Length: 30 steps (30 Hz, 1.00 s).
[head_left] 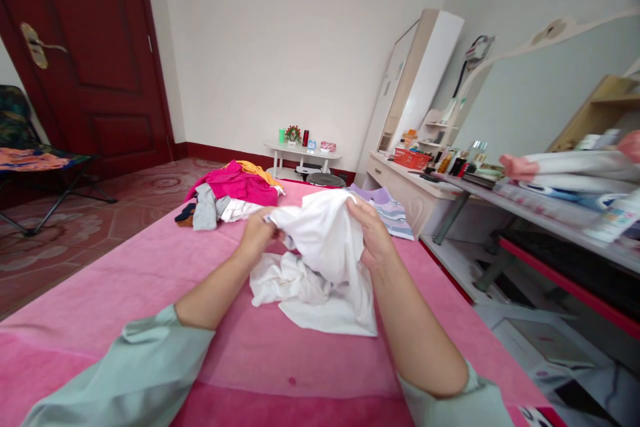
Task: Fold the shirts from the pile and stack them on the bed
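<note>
A crumpled white garment (325,233) is lifted partly off the pink bedspread (225,320), its lower folds still lying on the cloth. My left hand (257,233) is closed on the garment's left edge, slightly blurred. On the opposite side my right hand (369,227) grips the upper right part, thumb and fingers pinching the fabric. The garment's exact kind cannot be told from its folds. Beyond my left hand lies a heap of clothes (235,187) in magenta, orange, grey and white. Behind my right hand a striped lilac and grey garment (395,210) lies flat.
A low white table (300,149) with small items stands by the far wall. To the right are a dressing table (395,170) with a red basket (411,158) and a grey desk (530,203) bearing bottles. A folding chair (50,160) stands left near the door (85,60).
</note>
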Tool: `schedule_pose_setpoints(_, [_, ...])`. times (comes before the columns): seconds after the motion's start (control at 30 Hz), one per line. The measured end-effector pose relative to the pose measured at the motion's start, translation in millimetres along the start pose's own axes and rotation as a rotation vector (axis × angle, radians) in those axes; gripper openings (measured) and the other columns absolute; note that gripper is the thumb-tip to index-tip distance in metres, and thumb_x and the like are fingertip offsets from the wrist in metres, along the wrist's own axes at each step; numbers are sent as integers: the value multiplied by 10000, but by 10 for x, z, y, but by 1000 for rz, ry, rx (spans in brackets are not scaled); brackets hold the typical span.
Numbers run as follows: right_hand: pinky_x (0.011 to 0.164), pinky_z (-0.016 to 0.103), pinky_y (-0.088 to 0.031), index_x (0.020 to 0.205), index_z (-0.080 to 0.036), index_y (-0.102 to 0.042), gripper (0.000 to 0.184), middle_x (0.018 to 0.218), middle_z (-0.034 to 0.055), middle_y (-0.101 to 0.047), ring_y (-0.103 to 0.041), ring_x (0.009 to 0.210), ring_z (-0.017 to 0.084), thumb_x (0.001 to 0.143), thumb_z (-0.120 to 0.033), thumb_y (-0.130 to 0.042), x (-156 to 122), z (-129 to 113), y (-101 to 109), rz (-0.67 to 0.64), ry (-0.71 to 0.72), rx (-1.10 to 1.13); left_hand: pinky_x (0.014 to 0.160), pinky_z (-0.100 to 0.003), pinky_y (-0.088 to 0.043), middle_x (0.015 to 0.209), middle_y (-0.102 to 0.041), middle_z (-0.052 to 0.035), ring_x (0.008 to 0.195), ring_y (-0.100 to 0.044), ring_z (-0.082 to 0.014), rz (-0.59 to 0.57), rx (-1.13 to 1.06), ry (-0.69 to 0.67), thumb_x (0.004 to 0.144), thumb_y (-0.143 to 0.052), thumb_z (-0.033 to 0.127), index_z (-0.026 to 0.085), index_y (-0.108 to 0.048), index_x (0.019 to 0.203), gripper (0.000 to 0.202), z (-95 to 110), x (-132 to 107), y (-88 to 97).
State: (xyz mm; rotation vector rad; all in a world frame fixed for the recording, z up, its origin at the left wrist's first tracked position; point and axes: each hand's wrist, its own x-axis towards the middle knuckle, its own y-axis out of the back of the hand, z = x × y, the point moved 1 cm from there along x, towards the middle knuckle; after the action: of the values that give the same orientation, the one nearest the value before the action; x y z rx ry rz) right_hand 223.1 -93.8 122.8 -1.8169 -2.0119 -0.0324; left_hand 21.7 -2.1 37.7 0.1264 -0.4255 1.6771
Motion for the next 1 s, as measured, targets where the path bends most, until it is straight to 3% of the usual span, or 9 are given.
schedule_pose_setpoints(0.13, [971,406,-431,1139,-189,-609,571,1210,103,-618,-560,1126,256,642,-425,-759,154,184,405,170,-68,-422,553,-217,-551,758,-587,-7,567,-580,-85,450,-133,115,733,-458,122,159,-549,932,222,-12,331,539])
schedule_pose_setpoints(0.33, [976,382,-432,1206,-225,-586,638,1216,36,-624,-565,1115,239,620,-386,-778,44,431,433,-542,-310,-708,544,-189,-557,780,-540,1,533,-561,-53,693,-188,165,751,-436,58,151,-509,920,206,-172,353,894])
schedule_pose_setpoints(0.4, [914,332,-474,1160,-232,-612,599,1142,8,-664,-601,1054,221,590,-280,-785,9,454,368,-582,-303,-710,540,-206,-564,764,-547,3,535,-581,-65,677,-193,159,776,-433,72,156,-517,943,205,-213,335,870])
schedule_pose_setpoints(0.53, [527,228,-497,657,-148,-633,91,550,-10,-652,-639,543,164,583,-95,-635,63,536,355,-159,-420,-806,487,-261,-563,715,-546,4,490,-589,-96,649,-178,171,807,-399,81,157,-502,1029,256,-229,333,852])
schedule_pose_setpoints(0.6, [412,191,-429,608,-157,-552,62,428,-34,-555,-569,402,128,634,-109,-524,128,548,404,84,-417,-771,458,-257,-547,716,-545,6,458,-571,-92,648,-156,166,807,-390,73,155,-484,1072,293,-223,333,863])
schedule_pose_setpoints(0.7, [470,196,-486,745,-177,-516,98,553,-29,-609,-612,475,114,687,-158,-440,210,417,517,446,-123,-488,435,-241,-523,751,-574,-4,444,-567,-93,604,-126,134,807,-406,92,167,-465,1139,346,-218,317,835])
schedule_pose_setpoints(0.8, [700,268,-552,812,-200,-468,116,842,16,-680,-685,756,132,697,-190,-456,194,114,639,824,442,-112,461,-250,-525,789,-624,-24,480,-600,-120,487,-100,81,800,-448,151,192,-510,1151,359,-209,277,737])
schedule_pose_setpoints(0.9, [860,327,-510,843,-220,-426,113,1132,50,-623,-634,1025,143,734,-209,-452,143,-188,707,919,790,-40,637,-311,-559,906,-656,-55,682,-660,-174,350,55,-118,762,-444,153,186,-586,1098,366,-162,214,635])
schedule_pose_setpoints(1.0, [859,338,-503,925,-221,-457,170,1204,59,-575,-592,1089,156,761,-266,-453,128,-283,734,943,784,-143,919,-354,-470,1085,-634,-61,1028,-593,-220,273,340,-397,709,-467,128,193,-617,1060,388,-98,144,574])
